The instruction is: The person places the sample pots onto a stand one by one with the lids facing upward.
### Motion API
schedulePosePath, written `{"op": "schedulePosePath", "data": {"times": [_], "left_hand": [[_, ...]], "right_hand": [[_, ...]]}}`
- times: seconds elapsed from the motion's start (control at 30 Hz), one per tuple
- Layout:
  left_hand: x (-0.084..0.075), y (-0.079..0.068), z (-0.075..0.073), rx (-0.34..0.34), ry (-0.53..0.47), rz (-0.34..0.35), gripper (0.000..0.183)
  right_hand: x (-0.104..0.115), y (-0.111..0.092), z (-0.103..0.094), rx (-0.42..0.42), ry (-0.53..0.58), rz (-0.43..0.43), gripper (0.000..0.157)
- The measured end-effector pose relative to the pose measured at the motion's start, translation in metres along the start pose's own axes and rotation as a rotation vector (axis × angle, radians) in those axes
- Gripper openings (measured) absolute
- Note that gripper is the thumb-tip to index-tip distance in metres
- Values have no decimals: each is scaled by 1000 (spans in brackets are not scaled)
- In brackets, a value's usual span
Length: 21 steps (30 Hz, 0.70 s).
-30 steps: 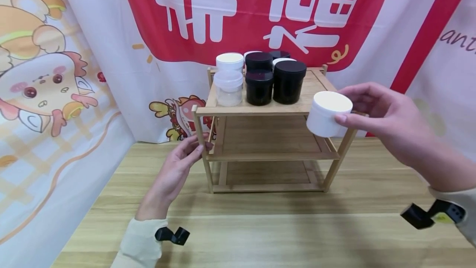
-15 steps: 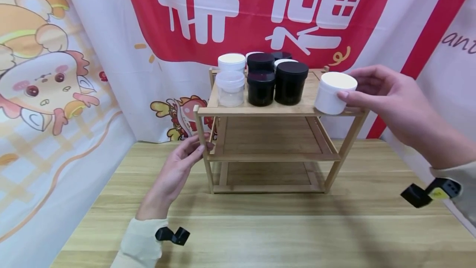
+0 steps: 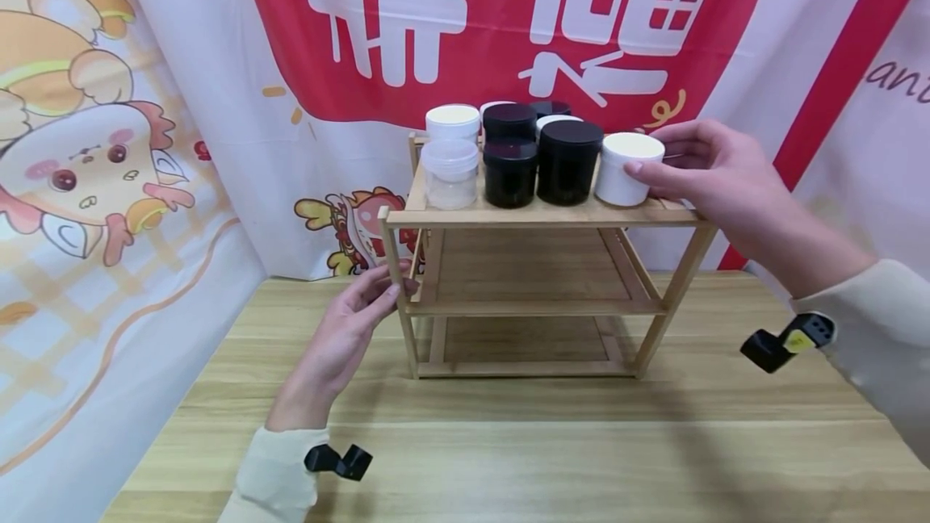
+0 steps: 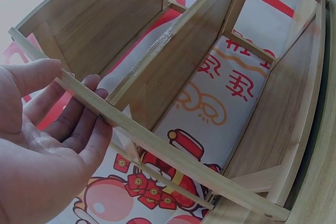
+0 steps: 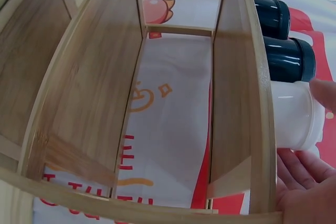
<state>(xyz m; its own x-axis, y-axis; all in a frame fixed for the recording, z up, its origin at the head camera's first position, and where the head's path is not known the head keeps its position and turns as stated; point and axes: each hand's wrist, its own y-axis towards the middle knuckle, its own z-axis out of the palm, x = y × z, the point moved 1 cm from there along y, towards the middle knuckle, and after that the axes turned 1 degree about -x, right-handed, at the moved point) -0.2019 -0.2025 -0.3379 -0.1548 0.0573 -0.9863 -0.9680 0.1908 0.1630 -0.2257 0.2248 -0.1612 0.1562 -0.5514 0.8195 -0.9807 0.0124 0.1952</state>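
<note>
My right hand (image 3: 715, 168) grips a white lidded jar (image 3: 629, 169) by its right side, thumb near the lid's edge. The jar stands upright at the front of the top shelf, right beside a large black jar (image 3: 569, 164). A smaller black jar (image 3: 510, 173) and a clear jar (image 3: 450, 173) continue that front row leftward. With thumb in front and fingers behind, my left hand (image 3: 356, 315) holds the front left post of the wooden rack (image 3: 534, 307). In the left wrist view, the fingers (image 4: 79, 121) wrap around that post near the middle shelf.
Behind the front row stand several more jars, among them a white jar (image 3: 452, 121) and a black jar (image 3: 508, 119). The three-tier rack rests on a wood-grain table (image 3: 508, 458). A printed cloth (image 3: 218, 103) hangs close behind it.
My right hand has lifted the white jar from in front of the rack, then carried it back and left onto the top shelf. My left hand stays on the post.
</note>
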Motion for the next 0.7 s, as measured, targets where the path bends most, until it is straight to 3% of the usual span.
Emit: {"op": "schedulePosePath", "data": {"times": [0.5, 0.6, 0.7], "left_hand": [[-1, 0, -1, -2, -5, -3, 48], [-1, -1, 0, -16, -11, -5, 48], [-1, -2, 1, -41, -13, -4, 46]], "right_hand": [[0, 4, 4, -20, -76, 34, 86], [0, 2, 5, -36, -102, 17, 89], [-3, -9, 6, -106, -145, -41, 91]]}}
